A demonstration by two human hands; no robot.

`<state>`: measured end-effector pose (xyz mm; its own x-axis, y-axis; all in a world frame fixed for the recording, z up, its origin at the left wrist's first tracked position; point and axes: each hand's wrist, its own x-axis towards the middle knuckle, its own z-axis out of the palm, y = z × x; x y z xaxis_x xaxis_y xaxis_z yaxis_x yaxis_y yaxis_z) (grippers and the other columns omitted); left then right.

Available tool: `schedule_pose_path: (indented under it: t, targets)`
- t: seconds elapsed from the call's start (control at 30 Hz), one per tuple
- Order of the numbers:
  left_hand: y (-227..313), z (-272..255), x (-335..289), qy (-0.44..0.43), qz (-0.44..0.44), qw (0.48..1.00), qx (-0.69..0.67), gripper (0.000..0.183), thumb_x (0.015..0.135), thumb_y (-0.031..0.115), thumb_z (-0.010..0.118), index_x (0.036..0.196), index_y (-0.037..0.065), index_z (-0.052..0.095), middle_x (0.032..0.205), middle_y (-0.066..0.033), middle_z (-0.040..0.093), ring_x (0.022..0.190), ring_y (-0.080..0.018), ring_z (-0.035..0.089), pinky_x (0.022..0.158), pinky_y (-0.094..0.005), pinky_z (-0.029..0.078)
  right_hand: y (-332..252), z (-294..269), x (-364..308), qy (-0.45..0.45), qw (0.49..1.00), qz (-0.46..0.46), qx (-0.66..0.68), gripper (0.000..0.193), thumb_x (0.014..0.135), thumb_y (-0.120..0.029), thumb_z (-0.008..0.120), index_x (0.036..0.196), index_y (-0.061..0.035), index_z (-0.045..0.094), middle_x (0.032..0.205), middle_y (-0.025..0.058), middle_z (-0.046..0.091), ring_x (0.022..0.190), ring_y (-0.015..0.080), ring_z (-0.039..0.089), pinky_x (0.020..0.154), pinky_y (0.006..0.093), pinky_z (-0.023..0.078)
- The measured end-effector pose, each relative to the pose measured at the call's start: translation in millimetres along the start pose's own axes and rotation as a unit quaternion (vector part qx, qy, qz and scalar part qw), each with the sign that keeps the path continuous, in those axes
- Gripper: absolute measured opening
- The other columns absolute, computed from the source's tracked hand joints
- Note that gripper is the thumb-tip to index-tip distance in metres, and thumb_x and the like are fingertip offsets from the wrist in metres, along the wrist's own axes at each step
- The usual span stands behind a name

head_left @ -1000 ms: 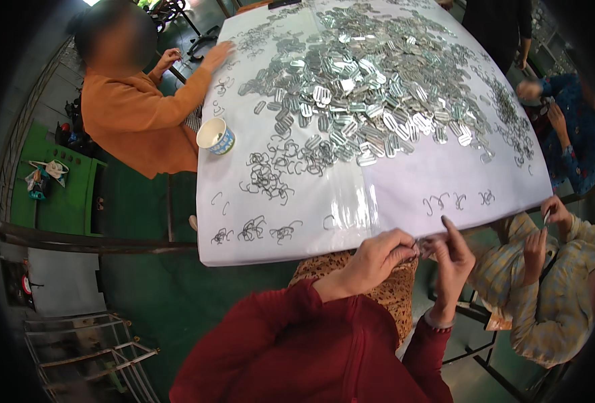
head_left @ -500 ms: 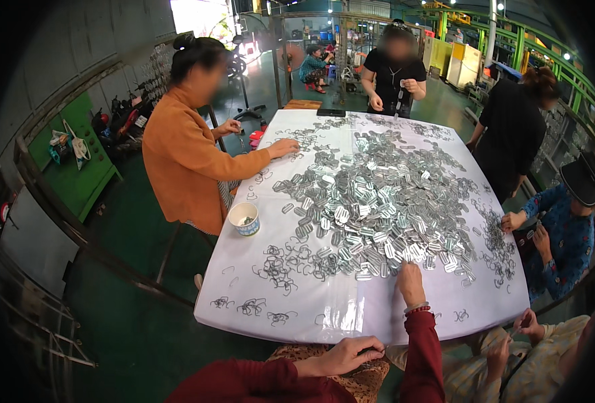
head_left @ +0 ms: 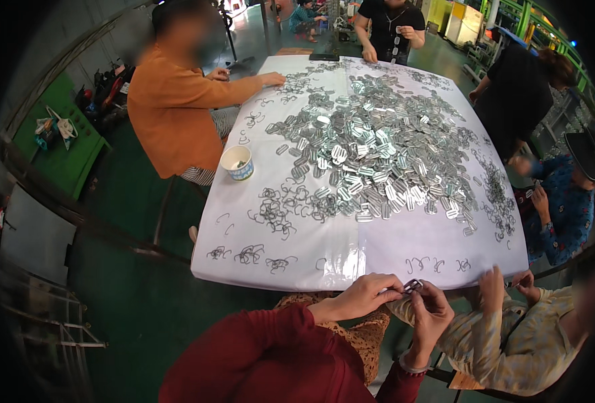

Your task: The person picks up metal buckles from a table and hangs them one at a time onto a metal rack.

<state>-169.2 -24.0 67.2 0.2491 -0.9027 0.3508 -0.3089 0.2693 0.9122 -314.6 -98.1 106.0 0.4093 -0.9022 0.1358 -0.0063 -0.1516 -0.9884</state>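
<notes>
Just over the table's near edge, my right hand pinches a small slotted metal buckle between thumb and fingers. My left hand meets it from the left, thumb and fingertips closed against the buckle's near side; whatever small thing they grip is too hidden to name. Beyond both hands, a large heap of silvery slotted buckles covers the middle of the white-covered table. Bent dark wire hooks lie in a short row near my hands, and more wire hooks are clustered left of the heap.
A paper cup with small bits inside stands at the table's left side. Co-workers sit or stand around: one in an orange top at left, others at the far side and right. One in a checked shirt is close beside my right arm.
My right hand has come back from the heap's near edge with a buckle and now meets my left hand. The view has tipped downward. The orange-sleeved co-worker's arm reaches over the hooks.
</notes>
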Motion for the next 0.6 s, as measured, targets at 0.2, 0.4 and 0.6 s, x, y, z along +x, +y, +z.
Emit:
schedule_pose_path:
  t: [0.2, 0.4, 0.6]
  targets:
    - [-10, 6, -15, 0.009, 0.009, 0.998, 0.055, 0.009, 0.081, 0.011, 0.062, 0.087, 0.004, 0.059, 0.08, -0.0108, 0.061, 0.077, -0.0293, 0.059, 0.067, -0.0368, 0.045, 7, 8, -9, 0.066, 0.997, -0.007, -0.038, 0.022, 0.076, 0.007, 0.064, 0.098, 0.0066, 0.063, 0.083, 0.0047, 0.063, 0.071, 0.0083, 0.057, 0.065, 0.0201, 0.045]
    - [-19, -14, -29, 0.073, 0.043, 0.993, 0.079, 0.039, 0.077, 0.011, 0.069, 0.114, 0.006, 0.056, 0.114, -0.0109, 0.058, 0.099, -0.0267, 0.058, 0.087, -0.0353, 0.045, 21, 2, -22, 0.039, 0.996, 0.016, 0.072, 0.026, 0.075, 0.01, 0.064, 0.1, 0.0052, 0.063, 0.082, 0.0045, 0.062, 0.069, 0.0086, 0.057, 0.061, 0.0199, 0.046]
    - [-99, -140, -1, 0.169, -0.096, 0.909, 0.37, 0.014, 0.081, 0.013, 0.062, 0.088, 0.003, 0.068, 0.086, -0.0124, 0.066, 0.074, -0.0285, 0.062, 0.069, -0.0353, 0.049, 24, -6, -21, 0.03, 0.997, 0.047, 0.054, 0.023, 0.074, 0.011, 0.065, 0.096, 0.0051, 0.064, 0.082, 0.0039, 0.061, 0.072, 0.0087, 0.058, 0.063, 0.0198, 0.047]
